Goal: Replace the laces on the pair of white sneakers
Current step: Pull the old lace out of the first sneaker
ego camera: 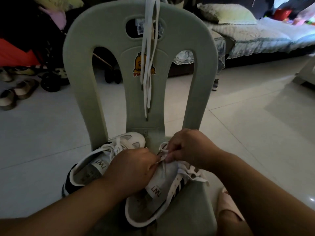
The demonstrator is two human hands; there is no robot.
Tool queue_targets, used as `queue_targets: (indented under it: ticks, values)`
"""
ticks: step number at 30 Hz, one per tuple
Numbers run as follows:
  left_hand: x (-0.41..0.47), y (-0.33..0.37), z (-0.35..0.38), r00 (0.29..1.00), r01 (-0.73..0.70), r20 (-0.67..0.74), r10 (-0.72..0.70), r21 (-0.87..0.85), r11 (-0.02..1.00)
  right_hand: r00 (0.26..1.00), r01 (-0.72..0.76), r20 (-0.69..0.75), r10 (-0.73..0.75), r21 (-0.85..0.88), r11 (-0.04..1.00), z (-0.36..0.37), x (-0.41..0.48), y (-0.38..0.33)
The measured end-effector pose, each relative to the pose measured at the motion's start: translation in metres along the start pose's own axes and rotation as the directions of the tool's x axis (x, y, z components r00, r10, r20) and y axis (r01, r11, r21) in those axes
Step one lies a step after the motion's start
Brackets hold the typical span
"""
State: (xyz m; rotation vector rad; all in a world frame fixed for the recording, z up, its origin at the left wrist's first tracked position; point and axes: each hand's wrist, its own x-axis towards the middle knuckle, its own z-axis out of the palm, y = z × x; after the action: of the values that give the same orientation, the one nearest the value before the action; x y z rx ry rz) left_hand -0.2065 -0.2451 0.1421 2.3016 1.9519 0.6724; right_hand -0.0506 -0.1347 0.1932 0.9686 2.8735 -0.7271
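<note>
Left hand (pixel 131 167): fingers curled, with the fingertips pinching a thin white lace (pixel 163 165) over the tongue of the right sneaker (pixel 158 198).
Right hand (pixel 189 149): knuckles up and fingers curled in, pinching the same lace just right of the left hand; the two hands are close together, almost touching.
Lace: it runs between the two pinches, one strand trailing down the grey tongue and a loop showing just beyond the right hand's fingers.
Right sneaker: white with dark side stripes, lying on the near part of the chair (pixel 81 48) seat, opening towards the camera; its tongue is pulled out and the upper eyelets are loose.
Left sneaker (pixel 95 164): white, on the left of the seat with its toe pointing far and its heel hanging over the seat's left edge; it is laced, with a tangle of white lace across the top.
Spare laces (pixel 148 65): long white strands draped over the top of the chair back, hanging down its middle panel.
Chair: pale green plastic with a tall back that has cut-outs and a yellow duck sticker (pixel 138 63).
Floor (pixel 238 116): light glossy tiles.
Far left: several worn shoes (pixel 15 92) on the floor beside a dark wheeled frame.
Far right: a sofa (pixel 255 34) with a pale cover and a cushion (pixel 228 13).
</note>
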Motion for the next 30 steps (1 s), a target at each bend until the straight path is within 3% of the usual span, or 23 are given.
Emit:
queue_targets:
  ticks: [2, 4, 6, 9, 13, 18, 22, 24, 27, 30]
  values:
    - [0.000, 0.000, -0.002, 1.000, 0.009, 0.005, -0.009, 0.003, 1.000, 0.989, -0.077, -0.112, 0.093, 0.136, 0.988, -0.001, 0.001, 0.003]
    - [-0.001, -0.002, -0.001, 0.999, 0.043, 0.009, -0.044, 0.009, 0.999, 0.911, -0.162, -0.327, 0.250, 0.275, 0.948, -0.006, 0.002, 0.006]
    - [-0.002, -0.004, 0.000, 0.996, 0.090, 0.018, -0.091, 0.017, 0.996, 0.842, -0.208, -0.407, 0.353, 0.359, 0.910, -0.014, 0.002, 0.008]
    - [0.001, -0.004, -0.002, 0.981, 0.179, 0.072, -0.180, 0.024, 0.984, 0.905, -0.281, -0.227, 0.359, 0.315, 0.907, -0.013, -0.003, 0.008]
    - [0.008, -0.008, -0.001, 0.948, 0.273, 0.147, -0.282, 0.075, 0.959, 0.906, -0.352, -0.157, 0.393, 0.235, 0.906, 0.000, -0.010, 0.014]
    - [0.012, -0.007, -0.003, 0.921, 0.309, 0.207, -0.330, 0.129, 0.942, 0.944, -0.327, 0.070, 0.322, 0.074, 0.942, 0.024, -0.025, 0.016]
    - [0.015, 0.000, -0.005, 0.902, 0.342, 0.214, -0.375, 0.175, 0.923, 0.957, -0.283, 0.020, 0.290, -0.158, 0.946, 0.053, -0.019, 0.021]
    - [0.017, 0.007, -0.005, 0.905, 0.348, 0.186, -0.383, 0.195, 0.917, 0.955, -0.289, 0.016, 0.297, -0.190, 0.938, 0.058, -0.016, 0.023]
    - [0.021, 0.020, -0.003, 0.928, 0.310, 0.148, -0.343, 0.205, 0.928, 0.933, -0.360, -0.059, 0.356, -0.089, 0.929, 0.049, -0.012, 0.020]
    - [0.022, 0.028, 0.002, 0.923, 0.324, 0.169, -0.347, 0.146, 0.935, 0.913, -0.281, -0.295, 0.280, 0.042, 0.959, 0.030, -0.007, 0.010]
